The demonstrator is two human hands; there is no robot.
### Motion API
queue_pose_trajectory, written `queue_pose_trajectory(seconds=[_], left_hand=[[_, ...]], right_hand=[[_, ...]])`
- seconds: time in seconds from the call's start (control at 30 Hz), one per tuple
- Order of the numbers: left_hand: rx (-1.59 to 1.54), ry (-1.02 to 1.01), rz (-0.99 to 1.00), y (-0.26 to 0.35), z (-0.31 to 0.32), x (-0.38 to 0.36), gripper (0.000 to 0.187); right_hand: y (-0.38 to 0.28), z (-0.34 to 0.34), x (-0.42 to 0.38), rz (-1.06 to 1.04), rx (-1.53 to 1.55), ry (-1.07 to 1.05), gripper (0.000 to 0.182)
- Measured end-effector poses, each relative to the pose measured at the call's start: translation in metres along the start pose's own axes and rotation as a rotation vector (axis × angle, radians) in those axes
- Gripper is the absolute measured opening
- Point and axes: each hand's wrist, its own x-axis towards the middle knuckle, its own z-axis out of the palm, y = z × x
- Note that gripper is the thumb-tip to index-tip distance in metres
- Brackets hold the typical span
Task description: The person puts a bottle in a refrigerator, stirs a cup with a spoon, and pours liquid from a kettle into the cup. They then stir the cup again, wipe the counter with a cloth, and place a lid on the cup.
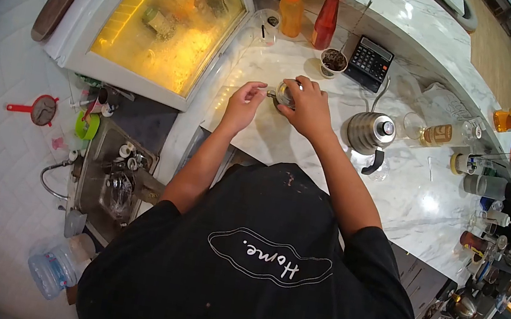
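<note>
My right hand (308, 106) is wrapped over the top of a small clear glass pot (282, 94) standing on the marble counter. The pot's handle (271, 94) points left, toward my left hand (243, 105). That hand is loosely curved beside the handle with its fingers apart; whether a fingertip touches the handle is hard to see. My right palm and fingers hide much of the glass. To the right of the right hand stands a steel gooseneck kettle (360, 132) with a black handle. Behind the pot is a cup of dark grounds (333, 63) with a thin stick in it.
A lit glass-door display fridge (93, 58) borders the counter at left. At the back stand an orange bottle (290, 15), a red bottle (326, 22) and a calculator (370, 62). Several glasses and jars line the right side. A sink (96, 160) is at lower left.
</note>
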Motion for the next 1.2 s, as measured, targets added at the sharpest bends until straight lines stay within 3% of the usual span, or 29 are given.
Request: queue_pose_trajectory(seconds=[0.17, 0.27, 0.37, 0.4, 0.53, 0.63, 0.83, 1.03, 1.2], left_hand=[[0.004, -0.083, 0.008, -0.002, -0.008, 0.009, 0.028], [-0.029, -0.116, 0.008, -0.015, -0.014, 0.017, 0.03], [-0.076, -0.14, -0.026, -0.032, -0.021, 0.024, 0.034], [-0.08, -0.149, -0.029, -0.036, -0.023, 0.026, 0.034], [-0.086, -0.169, -0.056, -0.05, -0.034, 0.033, 0.034], [-0.057, -0.182, -0.07, -0.06, -0.038, 0.039, 0.032], [0.018, -0.202, -0.008, -0.061, -0.037, 0.043, 0.032], [0.052, -0.227, 0.008, -0.055, -0.036, 0.046, 0.034], [-0.004, -0.295, 0.043, -0.017, -0.038, 0.033, 0.034]], right_hand=[[-0.004, 0.003, -0.002, 0.028, 0.069, 0.108, 0.064], [-0.006, -0.007, 0.0, 0.131, 0.319, 0.181, 0.061], [-0.003, -0.017, -0.005, 0.202, 0.51, 0.438, 0.061], [-0.004, -0.028, -0.011, 0.32, 0.515, 0.403, 0.06], [0.037, -0.003, -0.035, 0.47, 0.422, 0.634, 0.051], [0.056, 0.03, -0.056, 0.688, 0.225, 0.414, 0.047], [0.072, 0.085, -0.058, 0.698, -0.174, 0.274, 0.045], [0.077, 0.084, -0.055, 0.685, -0.219, 0.224, 0.045], [0.088, 0.076, -0.051, 0.584, -0.059, 0.389, 0.043]])
